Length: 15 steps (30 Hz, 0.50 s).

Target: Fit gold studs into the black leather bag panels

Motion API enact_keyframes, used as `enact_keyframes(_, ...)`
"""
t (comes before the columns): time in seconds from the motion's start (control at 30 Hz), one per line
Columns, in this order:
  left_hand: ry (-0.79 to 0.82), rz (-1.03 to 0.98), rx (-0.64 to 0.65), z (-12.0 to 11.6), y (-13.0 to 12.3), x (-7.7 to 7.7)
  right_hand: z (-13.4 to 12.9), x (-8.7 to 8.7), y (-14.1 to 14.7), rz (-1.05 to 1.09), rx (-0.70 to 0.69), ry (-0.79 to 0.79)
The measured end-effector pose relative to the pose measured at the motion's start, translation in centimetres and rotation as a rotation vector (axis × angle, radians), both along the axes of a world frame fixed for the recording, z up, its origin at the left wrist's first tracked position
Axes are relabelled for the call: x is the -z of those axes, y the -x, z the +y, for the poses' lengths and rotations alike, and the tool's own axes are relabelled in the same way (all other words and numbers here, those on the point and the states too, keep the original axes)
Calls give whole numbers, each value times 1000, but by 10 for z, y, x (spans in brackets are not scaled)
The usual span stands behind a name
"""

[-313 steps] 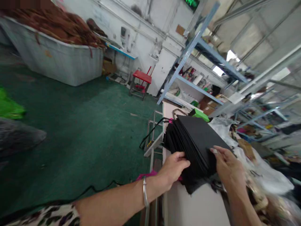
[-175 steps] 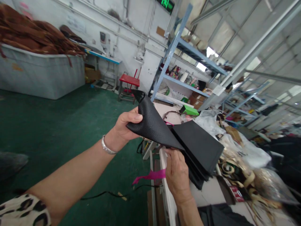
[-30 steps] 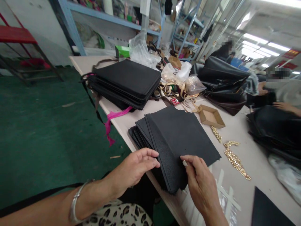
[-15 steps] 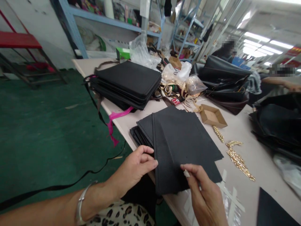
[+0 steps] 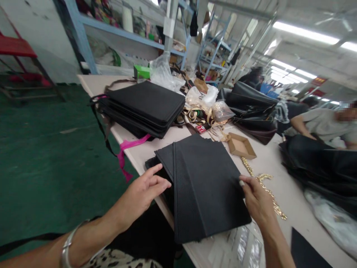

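Note:
A black leather panel (image 5: 212, 190) with a stitched strip along its left side lies on top of other black pieces near the table's front edge. My right hand (image 5: 259, 199) pinches its right edge between thumb and fingers. Beside the left edge is my left hand (image 5: 149, 186), fingers stretched and apart, with nothing visibly held. Under the panel's upper left, more stacked black pieces (image 5: 152, 162) peek out; the panel hides most of them. Just past my right hand, a gold chain (image 5: 263, 178) is partly covered by that hand.
A thick stack of black panels (image 5: 147, 98) with straps and a pink ribbon (image 5: 121, 160) sits at the table's left edge. Behind are a small cardboard box (image 5: 241, 146), plastic bags (image 5: 164, 76) and black leather piles (image 5: 320, 171). A person (image 5: 320, 119) sits across at right.
My right hand has moved right, from the panel's lower middle to its right edge. The panel's lower right has swung outward over the table. My left hand's fingers have come away from the left edge.

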State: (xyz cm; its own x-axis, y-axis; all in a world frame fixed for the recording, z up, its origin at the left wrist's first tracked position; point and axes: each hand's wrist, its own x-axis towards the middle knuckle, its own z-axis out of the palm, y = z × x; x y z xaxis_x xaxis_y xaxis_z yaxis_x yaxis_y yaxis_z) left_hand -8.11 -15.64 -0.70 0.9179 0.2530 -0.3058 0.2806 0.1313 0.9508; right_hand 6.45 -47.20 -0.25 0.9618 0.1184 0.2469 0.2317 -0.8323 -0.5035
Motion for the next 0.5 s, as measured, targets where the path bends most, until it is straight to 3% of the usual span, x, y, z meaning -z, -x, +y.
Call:
enact_keyframes(0.1, -85, -56, 27, 0, -6, -1, 7, 4, -12, 34, -50, 11)
enact_keyframes(0.27, -449, -152, 124, 15, -31, -11, 8, 12, -14, -4, -65, 101)
enact_keyframes(0.4, -580, -196, 136, 34, -76, -19, 8, 7, 3, 45, -15, 243)
enact_keyframes(0.5, -680, -273, 90, 44, -118, -24, 6, 2, 24, 103, -15, 230)
